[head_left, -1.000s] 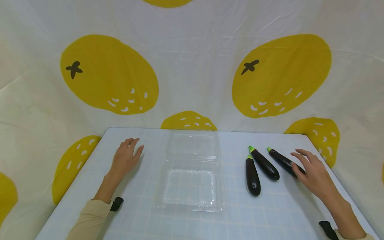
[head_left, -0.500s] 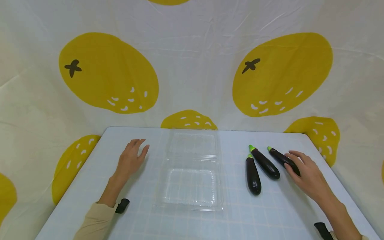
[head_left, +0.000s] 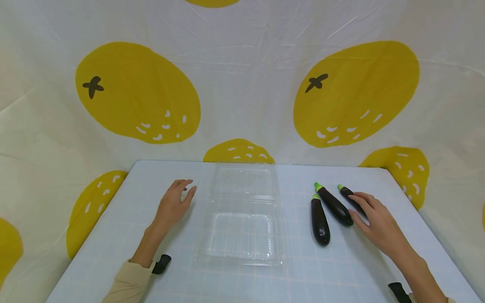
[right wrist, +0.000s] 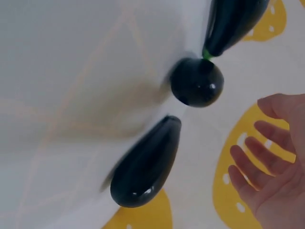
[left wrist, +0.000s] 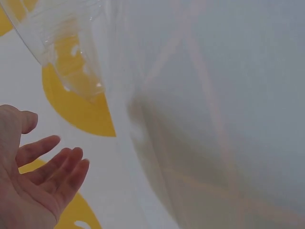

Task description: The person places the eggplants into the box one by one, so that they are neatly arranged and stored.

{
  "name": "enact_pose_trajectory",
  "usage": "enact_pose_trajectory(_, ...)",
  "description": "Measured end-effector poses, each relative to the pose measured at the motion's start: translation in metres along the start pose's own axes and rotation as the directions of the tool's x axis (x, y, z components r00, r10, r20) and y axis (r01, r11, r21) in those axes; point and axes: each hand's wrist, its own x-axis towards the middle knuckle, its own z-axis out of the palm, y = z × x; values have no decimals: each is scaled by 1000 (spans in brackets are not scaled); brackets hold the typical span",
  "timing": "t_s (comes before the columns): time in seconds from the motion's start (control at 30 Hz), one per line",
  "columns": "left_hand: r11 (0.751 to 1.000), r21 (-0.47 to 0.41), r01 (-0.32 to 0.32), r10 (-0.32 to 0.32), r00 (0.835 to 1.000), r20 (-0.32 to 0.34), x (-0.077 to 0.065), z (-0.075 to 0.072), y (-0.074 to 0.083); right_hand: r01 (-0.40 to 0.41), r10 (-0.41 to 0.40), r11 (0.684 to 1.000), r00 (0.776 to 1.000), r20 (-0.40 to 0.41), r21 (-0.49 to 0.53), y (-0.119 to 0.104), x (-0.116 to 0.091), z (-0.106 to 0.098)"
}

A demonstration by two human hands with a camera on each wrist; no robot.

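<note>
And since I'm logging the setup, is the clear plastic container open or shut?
Open: in the head view, the clear plastic container has its two halves spread apart, one beyond the other.

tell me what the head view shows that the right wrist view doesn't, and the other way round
Only the head view shows the left hand, the beige sleeve and the clear plastic container, lying open.

Only the right wrist view shows the palm of the right hand; the head view shows its back.

Both show three glossy dark eggplants, the pale checked tabletop and the white backdrop cloth with its yellow print.
</note>
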Motion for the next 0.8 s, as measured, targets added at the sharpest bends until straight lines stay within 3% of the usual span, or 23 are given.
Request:
enact_pose_trajectory(0.17,999,-43,6,-5,1000,12,-2,5,6,-33,32,999,999,28,6,-10,3,2)
enact_pose_trajectory(0.4,996,-86,17,-16,1000,17,-7,12,15,0,0,1000,1000,23,15,-20,6,6)
enact_pose_trajectory(0.8,995,-102,-23,24,1000,8,-14,20,19,-67,61,995,994,94,67,-36,11,15)
